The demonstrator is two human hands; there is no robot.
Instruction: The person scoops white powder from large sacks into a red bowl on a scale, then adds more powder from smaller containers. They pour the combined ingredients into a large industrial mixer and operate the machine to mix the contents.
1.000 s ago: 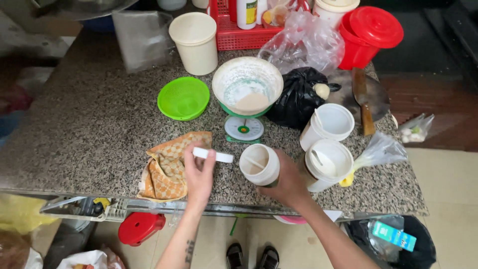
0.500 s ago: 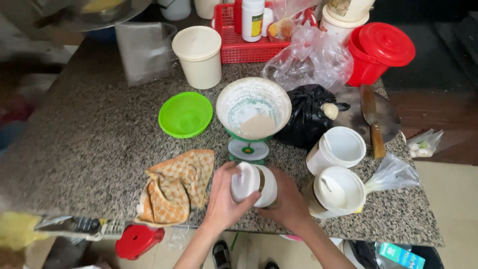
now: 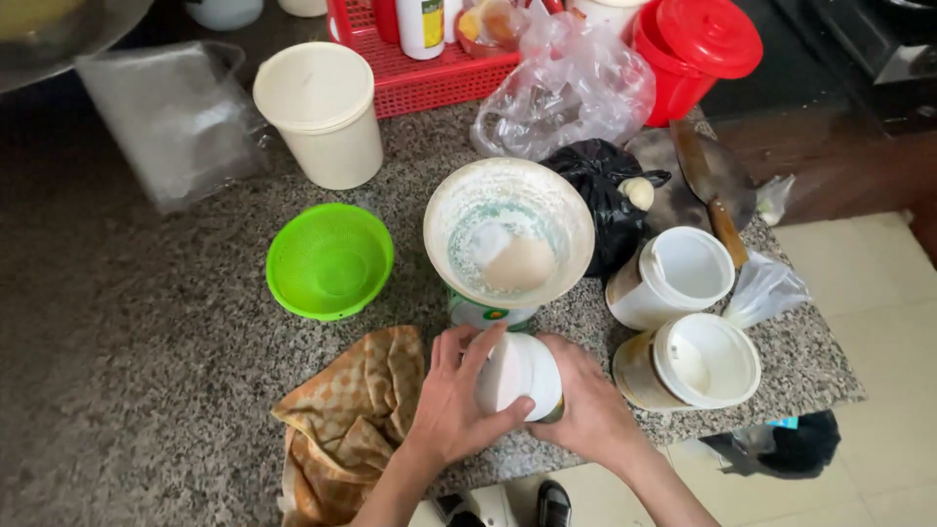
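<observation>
Both of my hands wrap a small white lidded container (image 3: 519, 373) at the front edge of the granite counter (image 3: 156, 351). My left hand (image 3: 454, 400) presses on its white lid from the left side. My right hand (image 3: 586, 405) grips its body from the right. Just behind it stands a kitchen scale (image 3: 488, 314) carrying a wide pale bowl (image 3: 508, 232) with a lump of pale dough or powder inside. A crumpled orange checked cloth (image 3: 346, 425) lies left of my left hand.
A green plastic strainer (image 3: 330, 260) sits left of the scale. Two open white tubs (image 3: 673, 275) (image 3: 698, 361) stand at the right, near a black bag (image 3: 600, 190) and a cleaver (image 3: 708, 185). Behind are a cream lidded bucket (image 3: 320, 112), red basket (image 3: 420, 68), red bucket (image 3: 698, 49).
My left hand held a small white stick beside the open cup; now it has brought a white lid onto the container and both hands close around it.
</observation>
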